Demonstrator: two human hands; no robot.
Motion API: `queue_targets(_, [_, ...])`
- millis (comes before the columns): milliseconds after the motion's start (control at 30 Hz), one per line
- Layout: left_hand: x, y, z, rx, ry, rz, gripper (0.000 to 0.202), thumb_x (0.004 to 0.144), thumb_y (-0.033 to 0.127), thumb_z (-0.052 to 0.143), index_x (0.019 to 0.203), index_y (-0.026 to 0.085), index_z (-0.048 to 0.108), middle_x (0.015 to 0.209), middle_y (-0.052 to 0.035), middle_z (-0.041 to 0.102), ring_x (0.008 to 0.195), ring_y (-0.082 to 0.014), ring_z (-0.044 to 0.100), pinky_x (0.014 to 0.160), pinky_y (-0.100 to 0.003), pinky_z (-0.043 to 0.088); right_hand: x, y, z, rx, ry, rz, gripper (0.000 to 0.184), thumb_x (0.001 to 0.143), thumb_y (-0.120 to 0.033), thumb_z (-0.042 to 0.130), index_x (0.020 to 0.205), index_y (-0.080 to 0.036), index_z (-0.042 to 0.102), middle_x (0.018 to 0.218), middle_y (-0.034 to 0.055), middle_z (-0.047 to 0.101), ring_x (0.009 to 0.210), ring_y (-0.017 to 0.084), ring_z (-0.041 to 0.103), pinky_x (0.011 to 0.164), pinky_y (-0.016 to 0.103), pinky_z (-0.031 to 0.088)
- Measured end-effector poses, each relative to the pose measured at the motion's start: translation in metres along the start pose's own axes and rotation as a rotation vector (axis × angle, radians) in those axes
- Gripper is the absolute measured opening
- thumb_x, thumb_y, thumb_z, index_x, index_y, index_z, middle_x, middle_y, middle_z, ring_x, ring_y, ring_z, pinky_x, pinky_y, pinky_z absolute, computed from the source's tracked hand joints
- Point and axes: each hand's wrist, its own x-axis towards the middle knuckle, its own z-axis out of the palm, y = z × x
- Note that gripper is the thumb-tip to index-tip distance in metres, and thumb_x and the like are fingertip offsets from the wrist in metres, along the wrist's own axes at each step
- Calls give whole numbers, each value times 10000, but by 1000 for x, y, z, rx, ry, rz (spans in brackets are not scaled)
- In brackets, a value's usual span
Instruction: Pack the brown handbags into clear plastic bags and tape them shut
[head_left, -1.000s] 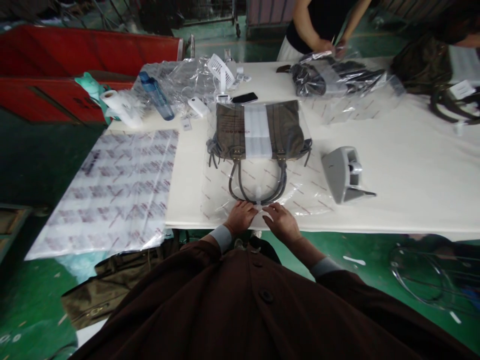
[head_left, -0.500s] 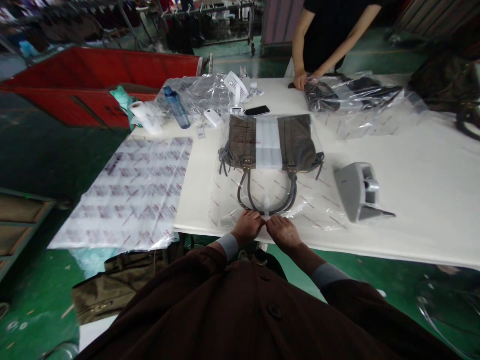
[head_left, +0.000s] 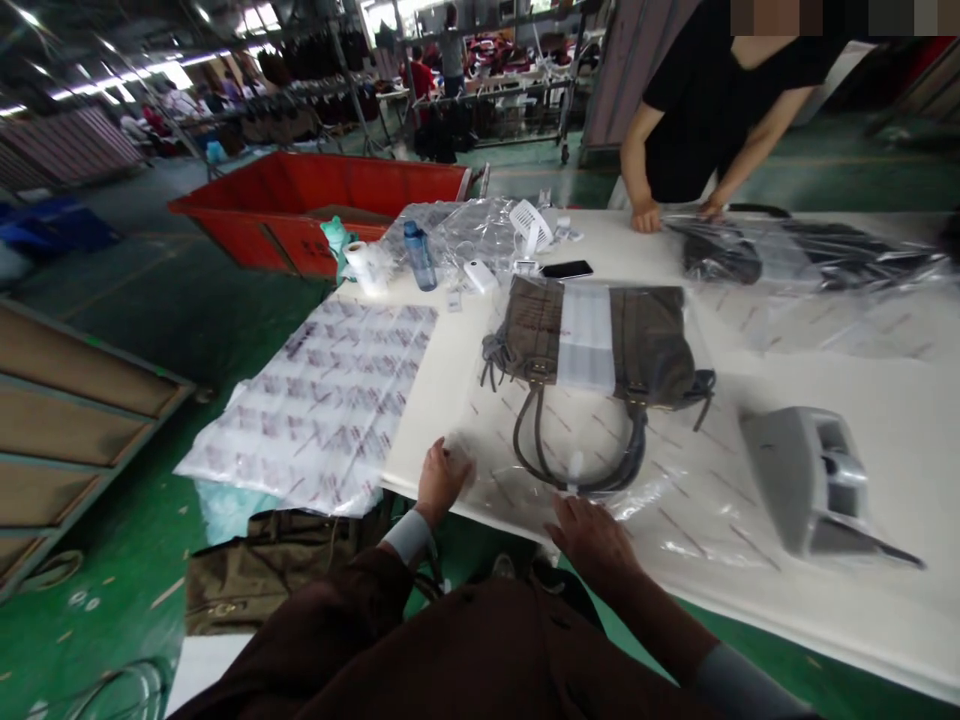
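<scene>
A brown handbag (head_left: 645,340) with a white paper band (head_left: 587,335) lies inside a clear printed plastic bag (head_left: 697,500) on the table. Its dark handles (head_left: 636,455) point toward me. At the table's front edge, my left hand (head_left: 442,480) is closed on the left corner of the plastic bag, slightly blurred. My right hand (head_left: 592,540) lies with fingers outstretched on the bag's near edge, just below the handles.
A grey tape dispenser (head_left: 795,480) stands at right. Printed plastic bags (head_left: 322,390) are stacked at left; a blue bottle (head_left: 420,258) and a phone (head_left: 568,270) are behind. Across the table, a person's hands (head_left: 646,215) touch another wrapped bag (head_left: 817,255). A brown bag (head_left: 262,570) sits below the table.
My hands, together at the handles before, are now apart: the left has moved left to the plastic bag's corner, the right stays near the handles. The view has tilted up and turned left.
</scene>
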Motion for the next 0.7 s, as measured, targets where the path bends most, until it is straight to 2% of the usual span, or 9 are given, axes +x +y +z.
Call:
queue_targets(100, [6,-13,-8,-224,-254,-197,285,656,253,691,898,121,619,698,-20,615,693,-159,585,674,-274,439,29,-9,-9,95,-8,-34,318,861,-295,517,1140,-146,552,960,85,608,856,208,539,750,333,374])
queue_targets(167, [2,-14,-12,-300,-303,-264,172,671,283,669,720,133,601,606,5,583,602,-123,556,587,-237,414,47,-13,-6,142,-3,-65,388,846,-328,538,1176,-126,536,1063,118,594,939,234,529,790,348,379])
queue_targets(333, [-16,11,-26,-451,-345,-379,305,695,426,636,748,142,538,629,-2,589,515,-89,526,469,-206,367,68,-29,12,248,41,-194,740,772,-515,584,1331,-67,399,1275,197,481,1089,308,456,858,414,377])
queue_targets(367, [-19,19,-28,-496,-359,-392,334,679,443,652,758,142,531,641,-7,592,513,-86,526,465,-202,365,70,-33,15,264,56,-201,751,778,-510,574,1344,-57,379,1282,203,474,1090,312,453,858,424,380])
queue_targets(433, [-21,36,-36,-572,-407,-372,372,672,469,667,776,139,530,675,-21,603,523,-81,528,485,-203,382,75,-38,21,288,77,-160,624,838,-396,515,1344,-57,381,1228,195,514,1045,293,481,841,422,395])
queue_targets(500, [-16,50,-49,-554,-514,-239,397,703,494,645,836,130,559,762,-55,633,593,-99,564,561,-232,438,80,-37,26,317,75,-77,460,878,-223,420,1313,-72,423,1098,164,581,956,252,520,810,397,417])
queue_targets(567, [-3,59,-66,-347,-569,16,491,690,491,671,1019,142,571,967,-104,641,789,-164,608,701,-300,485,84,-33,30,381,64,-15,389,875,-128,363,1241,-89,490,983,132,607,898,224,534,796,368,438])
queue_targets(633, [20,64,-80,9,-492,299,743,614,419,760,1256,194,459,1263,-139,520,1103,-259,521,878,-401,450,86,-27,31,473,54,25,346,854,-99,379,1161,-113,537,958,114,603,907,211,534,813,347,455])
queue_targets(700, [48,70,-85,378,-373,540,937,592,291,790,1386,250,293,1460,-122,300,1323,-303,288,1015,-479,332,85,-23,30,567,54,60,322,811,-69,414,1093,-130,559,965,102,597,930,199,532,834,331,468])
